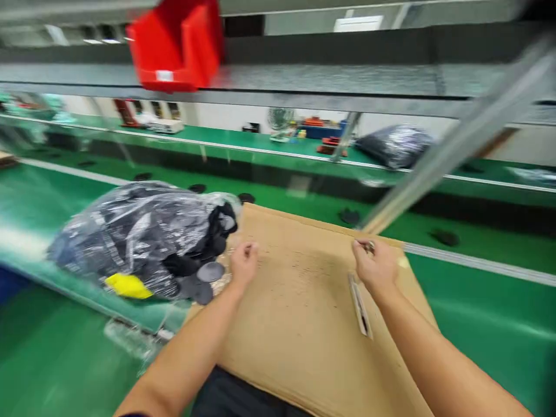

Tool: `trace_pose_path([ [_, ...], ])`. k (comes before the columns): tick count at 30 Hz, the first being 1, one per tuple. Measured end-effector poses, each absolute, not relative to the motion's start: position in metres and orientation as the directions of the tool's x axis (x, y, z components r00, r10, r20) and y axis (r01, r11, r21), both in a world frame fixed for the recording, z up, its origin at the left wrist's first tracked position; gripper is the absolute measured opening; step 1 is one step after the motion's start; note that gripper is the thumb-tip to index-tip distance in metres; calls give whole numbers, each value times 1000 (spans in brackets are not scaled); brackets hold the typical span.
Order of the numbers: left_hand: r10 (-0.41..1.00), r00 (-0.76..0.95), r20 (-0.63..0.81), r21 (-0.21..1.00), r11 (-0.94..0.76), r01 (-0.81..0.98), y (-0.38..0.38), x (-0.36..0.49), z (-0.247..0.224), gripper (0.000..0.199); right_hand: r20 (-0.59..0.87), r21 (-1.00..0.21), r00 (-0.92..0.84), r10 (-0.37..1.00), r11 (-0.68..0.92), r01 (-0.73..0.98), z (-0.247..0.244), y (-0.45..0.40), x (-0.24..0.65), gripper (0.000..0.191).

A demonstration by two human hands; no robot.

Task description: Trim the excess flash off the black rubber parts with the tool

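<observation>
A brown cardboard sheet [304, 313] lies on the green bench in front of me. My left hand [243, 263] rests over its left edge with fingers curled; whether it pinches anything is blurred. My right hand [376, 266] is near the sheet's far right corner, its fingertips closed on a small shiny metal piece [368, 246]. A slim metal tool [359, 304] lies flat on the cardboard just below my right hand. A clear plastic bag of black parts [143, 237] sits left of the sheet, with dark round discs [211, 272] spilling beside my left hand.
A yellow item [128, 285] shows under the bag. A red bin [176, 46] hangs on the overhead rail. A slanted metal bar [456, 145] crosses at the right. Another dark bag [395, 145] lies on the far green conveyor, near a small fan [280, 121].
</observation>
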State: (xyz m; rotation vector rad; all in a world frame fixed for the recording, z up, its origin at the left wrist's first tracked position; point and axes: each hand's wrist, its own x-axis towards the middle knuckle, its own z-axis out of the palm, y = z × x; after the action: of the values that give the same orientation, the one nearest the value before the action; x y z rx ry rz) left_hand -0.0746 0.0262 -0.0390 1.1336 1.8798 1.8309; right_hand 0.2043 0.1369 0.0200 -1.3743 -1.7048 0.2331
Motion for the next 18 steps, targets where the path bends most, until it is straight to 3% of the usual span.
trace_pose_path([
  [3, 703, -626, 336, 922, -110, 371, 22, -72, -46, 34, 430, -594, 154, 890, 150, 790, 24, 175, 230, 28],
  [5, 736, -584, 344, 908, -102, 407, 18, -68, -46, 35, 386, -439, 145, 911, 43, 898, 27, 190, 242, 26],
  [8, 772, -546, 326, 904, -84, 420, 15, -62, -47, 34, 264, -74, -175, 949, 200, 977, 27, 199, 238, 22],
  [9, 783, -536, 314, 906, -79, 416, 15, -61, -49, 33, 213, -21, -252, 944, 263, 965, 27, 203, 230, 20],
  [12, 793, -534, 293, 902, -43, 430, 16, -59, -54, 31, 141, -23, -275, 951, 281, 960, 21, 229, 193, 22],
  [18, 817, -494, 297, 892, -53, 449, 17, -56, -46, 23, 36, -216, -36, 999, 43, 976, 8, 305, 146, 20],
])
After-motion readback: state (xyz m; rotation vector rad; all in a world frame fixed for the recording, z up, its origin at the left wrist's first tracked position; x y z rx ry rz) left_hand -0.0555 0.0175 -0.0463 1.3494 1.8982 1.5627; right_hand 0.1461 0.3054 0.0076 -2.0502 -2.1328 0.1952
